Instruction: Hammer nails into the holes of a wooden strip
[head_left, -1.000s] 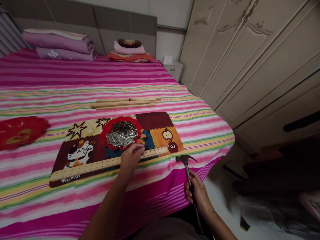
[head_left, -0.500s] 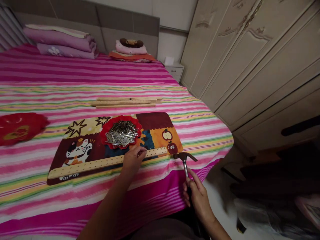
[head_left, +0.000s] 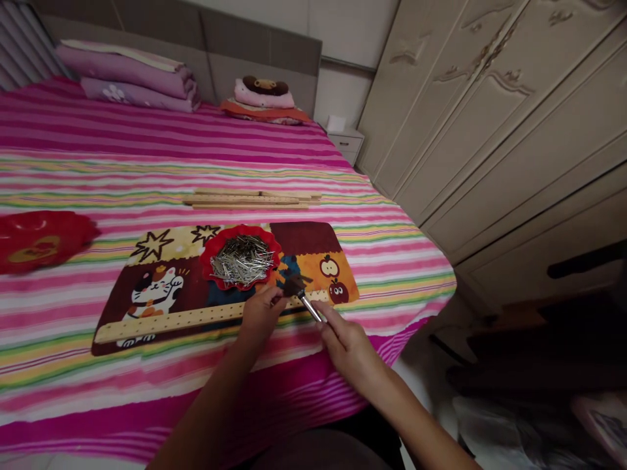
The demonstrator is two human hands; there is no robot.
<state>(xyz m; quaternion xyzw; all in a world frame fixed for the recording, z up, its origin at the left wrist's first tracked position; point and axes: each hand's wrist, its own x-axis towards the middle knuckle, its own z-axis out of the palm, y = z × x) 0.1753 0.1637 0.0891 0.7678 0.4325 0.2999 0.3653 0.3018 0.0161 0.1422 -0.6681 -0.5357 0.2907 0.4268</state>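
Note:
A long pale wooden strip [head_left: 196, 318] with rows of small dark holes lies across a patterned mat [head_left: 306, 238]. My left hand [head_left: 262, 313] rests on the strip, thumb and forefinger pinched around what looks like a nail, mostly hidden. My right hand [head_left: 350, 349] grips a claw hammer [head_left: 309, 307]. The hammer's dark head is over the strip, right beside my left fingertips; whether it touches is unclear. Behind my left hand, a red scalloped bowl [head_left: 206, 264] on the mat holds a heap of nails [head_left: 242, 261].
More wooden strips [head_left: 252, 200] lie together behind the mat. At the left is a red scalloped dish [head_left: 44, 241]. Everything rests on a striped bedspread [head_left: 392, 261]. Folded bedding [head_left: 132, 78] lies toward the headboard, and a wardrobe [head_left: 465, 117] stands at the right.
The hammer has swung left and inward, from beyond the strip's right end to my left fingertips. My left hand keeps its pinch at the same spot. The view has shifted slightly.

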